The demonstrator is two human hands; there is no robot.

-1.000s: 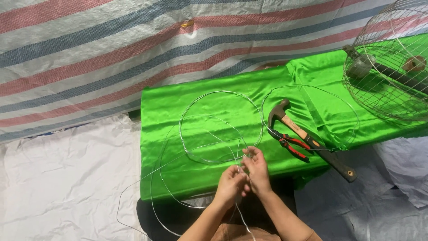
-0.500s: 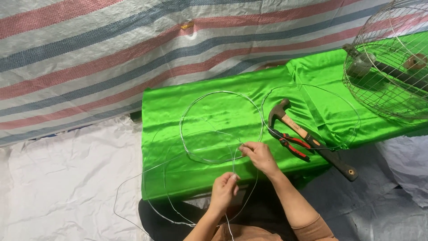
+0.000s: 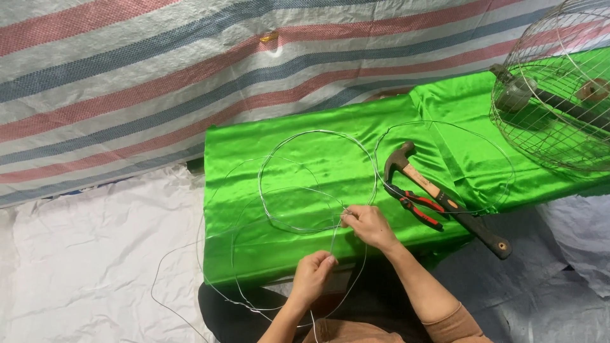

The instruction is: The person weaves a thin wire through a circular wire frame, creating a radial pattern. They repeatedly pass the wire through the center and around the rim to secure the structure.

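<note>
The thin wire [image 3: 318,184] lies coiled in loose rings on the green-draped table [image 3: 241,254], and my right hand [image 3: 368,225] has it pinched between fingertips where the loops cross, while my left hand [image 3: 312,274] is clamped on the free strand just below the table's edge. One ring looks formed, I'd say, but the crossing isn't bound and slack wire trails to the white sheet [image 3: 95,267]. The hammer [image 3: 438,197] and red pliers [image 3: 416,206] lie untouched beside me, wire cage [image 3: 559,82] farther off.

Backdrop: we see a striped tarp [image 3: 159,76] hanging behind.
Bench: green cloth [image 3: 305,159] covers it.
Floor: white sheet [image 3: 82,267].
</note>
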